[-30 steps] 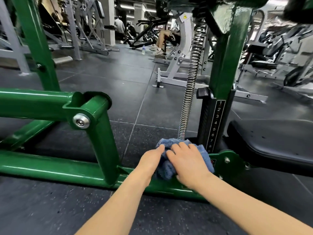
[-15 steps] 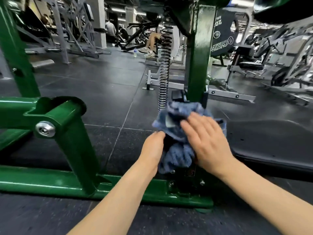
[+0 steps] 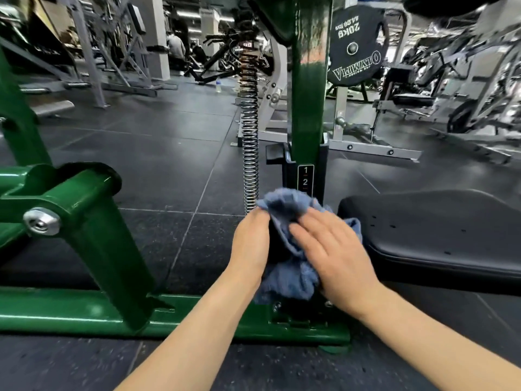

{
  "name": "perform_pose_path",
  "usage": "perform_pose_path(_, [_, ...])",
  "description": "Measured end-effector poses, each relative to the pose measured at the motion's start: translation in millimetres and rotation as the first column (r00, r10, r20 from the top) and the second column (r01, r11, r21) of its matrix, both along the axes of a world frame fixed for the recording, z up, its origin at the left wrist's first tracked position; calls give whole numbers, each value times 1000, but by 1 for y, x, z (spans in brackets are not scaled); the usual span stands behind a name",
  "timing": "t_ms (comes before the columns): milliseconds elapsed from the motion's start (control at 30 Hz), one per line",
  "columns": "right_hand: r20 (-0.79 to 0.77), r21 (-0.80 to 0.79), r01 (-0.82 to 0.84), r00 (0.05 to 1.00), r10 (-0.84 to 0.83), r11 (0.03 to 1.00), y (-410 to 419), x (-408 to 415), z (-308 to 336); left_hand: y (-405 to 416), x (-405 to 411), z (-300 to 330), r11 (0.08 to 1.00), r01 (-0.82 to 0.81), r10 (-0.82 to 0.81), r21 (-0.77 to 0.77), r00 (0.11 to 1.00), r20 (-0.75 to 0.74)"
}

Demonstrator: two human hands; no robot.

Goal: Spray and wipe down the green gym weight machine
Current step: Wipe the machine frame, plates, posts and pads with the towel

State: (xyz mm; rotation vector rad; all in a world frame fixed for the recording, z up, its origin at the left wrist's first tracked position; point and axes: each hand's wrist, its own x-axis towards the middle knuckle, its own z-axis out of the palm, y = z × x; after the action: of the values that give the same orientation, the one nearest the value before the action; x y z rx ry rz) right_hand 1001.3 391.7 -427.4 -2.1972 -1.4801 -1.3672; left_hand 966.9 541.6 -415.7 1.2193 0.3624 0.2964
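Head camera looks forward and down, close over the green machine (image 3: 93, 244).

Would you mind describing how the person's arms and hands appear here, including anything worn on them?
Both forearms are bare all the way to the bottom edge of the picture: no sleeves or cuffs show. The left hand and right hand wear no gloves, and no watch, bracelet or ring is visible on either. The fingernails that show on the right hand look short and unpainted.

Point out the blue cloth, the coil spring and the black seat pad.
blue cloth (image 3: 293, 273): head view, lower hanging fold.
coil spring (image 3: 251, 153): head view, mid coils.
black seat pad (image 3: 439, 230): head view, top surface.
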Motion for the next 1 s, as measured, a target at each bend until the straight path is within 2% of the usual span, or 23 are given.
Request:
perform_pose_path(67, [27,-164,73,997,-69,984,-3,-6,-23,-8,-6,-5,996,-6,7,89,1000,-13])
perform_pose_path(133, [-11,-310,86,996,-94,947,-9,-8,-26,-14,-15,-8,990,5,2,142,999,-51])
perform_pose_path(200, [-137,-292,22,988,-65,956,-16,-6,-14,-14,-21,-7,981,-35,52,192,995,-88])
perform_pose_path(233, [-221,-201,-22,975,-23,979,-19,-6,-6,-12,-24,-3,970,-54,76,235,994,-82])
perform_pose_path(300, [-399,114,-64,911,104,991,-23,-11,10,-8,-24,5,957,-60,72,283,997,-30])
perform_pose_path(367, [-511,461,-38,806,300,887,-16,-20,25,-6,-24,14,960,-71,65,272,997,31])
perform_pose_path(400, [-504,565,-38,775,381,824,-8,-24,32,-5,-23,17,971,-65,53,229,997,59])
perform_pose_path(433, [-472,602,-40,787,397,797,1,-27,39,-3,-22,18,987,-37,23,156,996,88])
perform_pose_path(533, [-358,507,-20,904,232,862,20,-21,42,-6,-22,20,989,110,-96,-99,985,140])
perform_pose_path(600, [-364,406,27,922,135,914,19,-11,25,-5,-20,6,986,120,-114,-117,992,53])
perform_pose_path(667, [-384,306,65,921,61,950,7,-6,-2,-4,-19,-10,991,128,-126,40,990,-60])
perform_pose_path(733, [-400,159,91,916,-20,983,-6,-7,-22,-2,-21,-17,955,164,-126,247,979,-161])
perform_pose_path(800, [-431,83,97,901,-52,992,-12,-12,-21,0,-25,-14,930,158,-104,331,979,-174])
perform_pose_path(900, [-467,174,65,884,24,983,-7,-22,10,-4,-27,3,956,111,-73,272,987,-144])
perform_pose_path(1000, [-292,340,-20,948,125,940,5,-31,62,-3,-28,26,995,58,-56,82,998,-30])
